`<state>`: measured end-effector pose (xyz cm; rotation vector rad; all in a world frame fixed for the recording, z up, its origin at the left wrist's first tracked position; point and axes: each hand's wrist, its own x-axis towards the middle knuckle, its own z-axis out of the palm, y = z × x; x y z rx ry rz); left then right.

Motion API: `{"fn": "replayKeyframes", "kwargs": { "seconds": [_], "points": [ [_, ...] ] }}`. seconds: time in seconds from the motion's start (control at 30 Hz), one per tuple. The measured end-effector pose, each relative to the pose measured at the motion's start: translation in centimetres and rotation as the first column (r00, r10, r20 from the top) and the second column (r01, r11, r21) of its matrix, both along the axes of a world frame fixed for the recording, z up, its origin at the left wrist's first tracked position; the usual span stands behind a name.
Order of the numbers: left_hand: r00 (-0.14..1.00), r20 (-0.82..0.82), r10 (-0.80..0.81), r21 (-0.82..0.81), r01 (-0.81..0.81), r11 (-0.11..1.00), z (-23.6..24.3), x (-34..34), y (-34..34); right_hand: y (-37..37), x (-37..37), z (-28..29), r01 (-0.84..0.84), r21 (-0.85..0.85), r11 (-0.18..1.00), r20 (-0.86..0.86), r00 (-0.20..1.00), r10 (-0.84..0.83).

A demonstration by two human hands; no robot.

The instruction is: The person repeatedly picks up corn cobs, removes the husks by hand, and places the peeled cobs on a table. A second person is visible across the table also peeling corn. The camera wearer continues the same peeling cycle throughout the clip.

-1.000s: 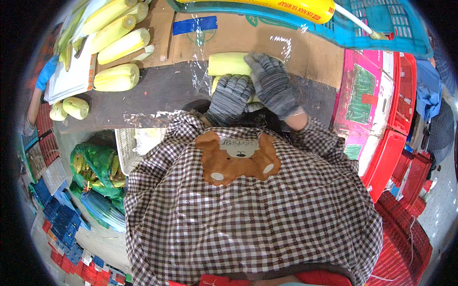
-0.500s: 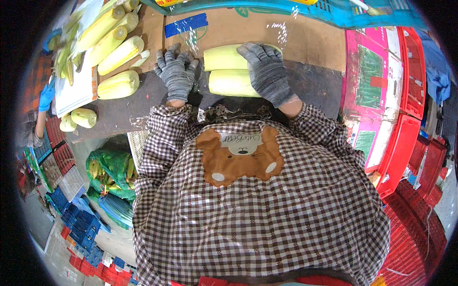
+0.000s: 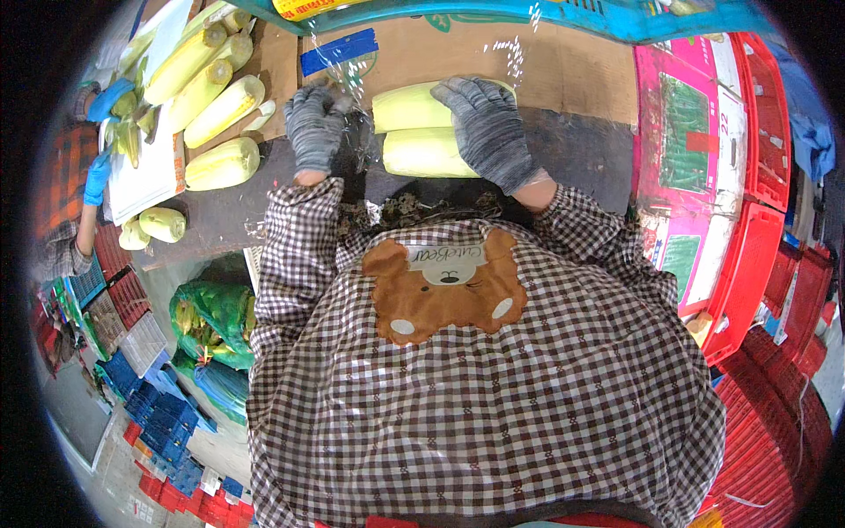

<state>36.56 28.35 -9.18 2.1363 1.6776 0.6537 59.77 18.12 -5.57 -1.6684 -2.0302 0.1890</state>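
Two pale, husked ears of corn lie side by side on the dark part of the tabletop: a far ear and a near ear. My right hand, in a grey knit glove, is laid across their right ends with its fingers curled over them. To the left of the ears, apart from them, my left hand in a matching glove hovers by the cardboard edge. Its fingers are slightly bent, thumb apart, and nothing shows in them. Farther left rests a single ear of corn, beside a pile of ears.
Brown cardboard covers the far tabletop, below a teal crate. Pink printed boxes and red crates stand to the right. A co-worker's blue-gloved hand is at far left. A green mesh bag sits lower left.
My left hand has shifted slightly left, its fingers drawn closer together. My right hand remains on the two ears. At far left, a co-worker's second blue glove has come in over the corn.
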Motion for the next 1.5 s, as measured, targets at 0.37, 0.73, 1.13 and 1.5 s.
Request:
{"fn": "replayKeyframes", "kwargs": {
  "seconds": [0.37,0.73,1.13,1.5],
  "points": [
    [0.923,0.360,0.136,-0.649,0.142,0.748,2.7,-0.7,-1.8,0.1,-0.1,-0.5,0.015,0.029,0.999,0.018,1.000,-0.016],
    [0.921,0.384,-0.069,-0.238,0.171,0.956,8.1,-0.4,-5.2,-0.2,-0.1,0.7,0.064,0.027,0.998,0.093,0.993,-0.066],
    [0.832,-0.217,-0.511,-0.007,0.522,0.853,4.1,9.5,-5.7,-0.8,-0.2,0.1,0.094,0.152,0.984,-0.244,0.968,-0.055],
    [0.851,-0.091,-0.518,0.064,0.524,0.850,5.5,9.7,-6.0,-5.6,6.7,-3.8,0.569,0.040,0.821,-0.150,0.816,-0.558]
  ]
}}
